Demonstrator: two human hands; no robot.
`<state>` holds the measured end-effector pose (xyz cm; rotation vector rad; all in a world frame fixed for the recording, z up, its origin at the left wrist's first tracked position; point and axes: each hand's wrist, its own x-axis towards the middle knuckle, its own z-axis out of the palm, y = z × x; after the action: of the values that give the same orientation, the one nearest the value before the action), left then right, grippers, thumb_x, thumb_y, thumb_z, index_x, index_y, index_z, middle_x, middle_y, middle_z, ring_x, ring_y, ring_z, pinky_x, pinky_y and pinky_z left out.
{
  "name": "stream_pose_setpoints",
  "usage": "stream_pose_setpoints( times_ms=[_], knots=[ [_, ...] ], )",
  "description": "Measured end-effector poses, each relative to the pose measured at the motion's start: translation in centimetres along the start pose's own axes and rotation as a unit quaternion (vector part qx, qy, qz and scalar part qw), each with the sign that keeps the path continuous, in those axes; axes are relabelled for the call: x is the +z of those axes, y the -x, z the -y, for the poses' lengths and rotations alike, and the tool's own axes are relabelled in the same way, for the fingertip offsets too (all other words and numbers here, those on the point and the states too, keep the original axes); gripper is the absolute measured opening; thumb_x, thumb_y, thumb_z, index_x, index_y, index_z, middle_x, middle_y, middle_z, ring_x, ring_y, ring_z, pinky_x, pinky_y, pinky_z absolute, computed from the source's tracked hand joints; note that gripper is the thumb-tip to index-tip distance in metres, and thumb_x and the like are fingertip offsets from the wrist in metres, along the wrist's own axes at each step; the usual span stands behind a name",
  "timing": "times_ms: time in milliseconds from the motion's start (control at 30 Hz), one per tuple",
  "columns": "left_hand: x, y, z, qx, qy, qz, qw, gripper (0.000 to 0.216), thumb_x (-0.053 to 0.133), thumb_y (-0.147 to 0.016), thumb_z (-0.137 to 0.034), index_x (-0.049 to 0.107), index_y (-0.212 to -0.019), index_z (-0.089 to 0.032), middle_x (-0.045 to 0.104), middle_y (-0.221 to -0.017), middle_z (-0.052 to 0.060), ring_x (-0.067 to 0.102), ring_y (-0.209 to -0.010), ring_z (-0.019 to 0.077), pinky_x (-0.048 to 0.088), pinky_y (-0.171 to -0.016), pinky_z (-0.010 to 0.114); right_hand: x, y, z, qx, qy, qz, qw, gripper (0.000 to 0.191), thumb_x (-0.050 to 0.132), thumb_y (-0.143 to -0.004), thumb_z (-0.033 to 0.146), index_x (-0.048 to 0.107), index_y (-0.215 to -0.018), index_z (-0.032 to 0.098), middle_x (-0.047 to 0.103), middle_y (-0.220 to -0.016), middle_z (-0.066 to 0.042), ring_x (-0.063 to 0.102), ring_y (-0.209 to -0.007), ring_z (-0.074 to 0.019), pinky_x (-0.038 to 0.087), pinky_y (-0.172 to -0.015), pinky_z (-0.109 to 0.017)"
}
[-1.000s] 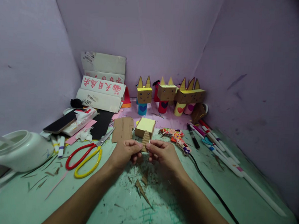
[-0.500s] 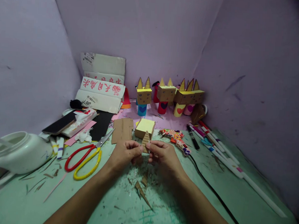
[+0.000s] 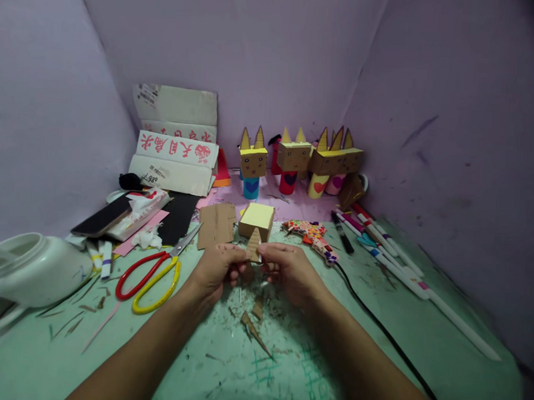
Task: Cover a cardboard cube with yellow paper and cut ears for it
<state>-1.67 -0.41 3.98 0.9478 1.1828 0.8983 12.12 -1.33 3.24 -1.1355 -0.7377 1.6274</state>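
Between my hands a small pointed piece of corrugated cardboard point(image 3: 254, 246) stands upright, tip up. My left hand point(image 3: 221, 268) pinches its lower left edge. The thumb and fingers of my right hand point(image 3: 288, 270) are pressed together at its right edge, where a thin whitish strip shows; I cannot make out what that is. Just behind it sits a cardboard box point(image 3: 257, 216) with a pale yellow top. A flat cardboard sheet point(image 3: 216, 224) lies to the left of the box. Cardboard scraps point(image 3: 255, 331) are strewn below my hands.
Scissors point(image 3: 155, 278) with red and yellow handles lie left. A floral glue gun point(image 3: 312, 235) with a black cord lies right, near markers point(image 3: 389, 263). Cardboard figures point(image 3: 253, 163) with pointed ears stand at the back. A white watering can point(image 3: 35, 268) and folded carton point(image 3: 175, 153) are at left.
The view has shifted slightly, so most things sit a little higher and further left. Both hands still hold the pointed cardboard piece, its tip now tilted slightly less to the right.
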Motion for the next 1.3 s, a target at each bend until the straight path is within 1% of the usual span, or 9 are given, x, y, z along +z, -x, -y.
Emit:
stream_pose_setpoints(
  times_ms=[67, 200, 433, 633, 833, 933, 1033, 1167, 1300],
  knots=[
    [0.0, 0.0, 0.0, -0.005, 0.004, 0.002, 1.0, 0.019, 0.064, -0.051, -0.025, 0.049, -0.046, -0.015, 0.045, -0.037, -0.006, 0.032, -0.029, 0.002, 0.021, -0.03, 0.016, 0.0, 0.0, 0.0, -0.003, 0.014, 0.0, 1.0, 0.012, 0.071, -0.055, 0.02, 0.065, -0.062, 0.011, 0.057, -0.047, 0.001, 0.048, -0.041, -0.0079, 0.036, -0.036, -0.016],
    [0.0, 0.0, -0.2, -0.02, 0.004, 0.019, 1.0, 0.019, 0.065, -0.051, -0.025, 0.051, -0.046, -0.014, 0.046, -0.037, -0.004, 0.033, -0.029, 0.0023, 0.021, -0.03, 0.016, 0.2, 0.0, 0.1, -0.01, 0.012, -0.022, 1.0, 0.011, 0.07, -0.049, 0.015, 0.065, -0.057, 0.011, 0.054, -0.042, 0.002, 0.047, -0.04, -0.0079, 0.038, -0.037, -0.018],
    [-0.2, -0.2, -0.1, -0.023, 0.003, 0.033, 0.999, 0.02, 0.062, -0.06, -0.033, 0.057, -0.058, -0.014, 0.051, -0.043, -0.002, 0.037, -0.031, 0.0044, 0.028, -0.03, 0.018, 0.2, 0.0, 0.3, -0.005, 0.007, -0.02, 1.0, 0.007, 0.068, -0.049, 0.014, 0.064, -0.054, 0.011, 0.053, -0.041, 0.003, 0.045, -0.038, -0.0067, 0.038, -0.036, -0.017],
    [-0.1, 0.0, -0.2, 0.012, -0.045, 0.03, 0.998, 0.023, 0.065, -0.057, -0.033, 0.055, -0.052, -0.014, 0.05, -0.042, -0.003, 0.037, -0.032, 0.0051, 0.027, -0.031, 0.017, 0.3, 0.1, 0.3, -0.008, 0.004, -0.022, 1.0, 0.009, 0.068, -0.047, 0.013, 0.064, -0.055, 0.011, 0.053, -0.041, 0.003, 0.045, -0.038, -0.0064, 0.039, -0.037, -0.017],
    [-0.2, 0.1, -0.3, 0.027, -0.067, 0.027, 0.997, 0.022, 0.066, -0.054, -0.032, 0.053, -0.048, -0.015, 0.045, -0.037, -0.004, 0.035, -0.032, 0.0055, 0.025, -0.033, 0.019, 0.1, 0.0, -0.1, -0.016, 0.023, -0.011, 1.0, 0.013, 0.07, -0.047, 0.018, 0.064, -0.058, 0.013, 0.056, -0.043, 0.004, 0.047, -0.039, -0.0073, 0.041, -0.04, -0.019],
    [-0.3, 0.2, -0.4, 0.04, -0.078, 0.022, 0.996, 0.019, 0.065, -0.053, -0.03, 0.053, -0.046, -0.016, 0.044, -0.035, -0.005, 0.034, -0.033, 0.0059, 0.025, -0.035, 0.02, 0.1, 0.0, -0.1, -0.019, 0.023, -0.008, 1.0, 0.014, 0.071, -0.046, 0.018, 0.062, -0.057, 0.014, 0.055, -0.043, 0.005, 0.046, -0.038, -0.0066, 0.038, -0.039, -0.019],
    [-0.2, 0.4, -0.5, 0.057, -0.089, 0.023, 0.994, 0.017, 0.064, -0.052, -0.028, 0.054, -0.047, -0.016, 0.045, -0.036, -0.005, 0.035, -0.035, 0.006, 0.024, -0.038, 0.02, 0.1, 0.1, -0.1, -0.038, 0.022, -0.017, 0.999, 0.018, 0.074, -0.046, 0.02, 0.062, -0.058, 0.014, 0.056, -0.047, 0.004, 0.046, -0.04, -0.0062, 0.036, -0.04, -0.018],
    [0.1, 0.8, -0.5, 0.079, -0.105, 0.038, 0.991, 0.017, 0.063, -0.054, -0.028, 0.055, -0.047, -0.015, 0.047, -0.04, -0.004, 0.036, -0.039, 0.0064, 0.025, -0.042, 0.021, -0.1, 0.0, -0.1, -0.063, 0.011, -0.021, 0.998, 0.023, 0.076, -0.049, 0.028, 0.067, -0.065, 0.015, 0.062, -0.056, 0.002, 0.051, -0.045, -0.0088, 0.038, -0.044, -0.021],
    [0.4, 1.0, -0.5, 0.11, -0.142, 0.04, 0.983, 0.017, 0.06, -0.057, -0.029, 0.056, -0.049, -0.014, 0.05, -0.045, -0.002, 0.039, -0.044, 0.0084, 0.029, -0.045, 0.022, -0.1, -0.1, -0.2, -0.102, -0.008, -0.007, 0.995, 0.017, 0.075, -0.049, 0.025, 0.067, -0.06, 0.014, 0.061, -0.053, 0.002, 0.051, -0.047, -0.0098, 0.039, -0.048, -0.022]
  ],
)
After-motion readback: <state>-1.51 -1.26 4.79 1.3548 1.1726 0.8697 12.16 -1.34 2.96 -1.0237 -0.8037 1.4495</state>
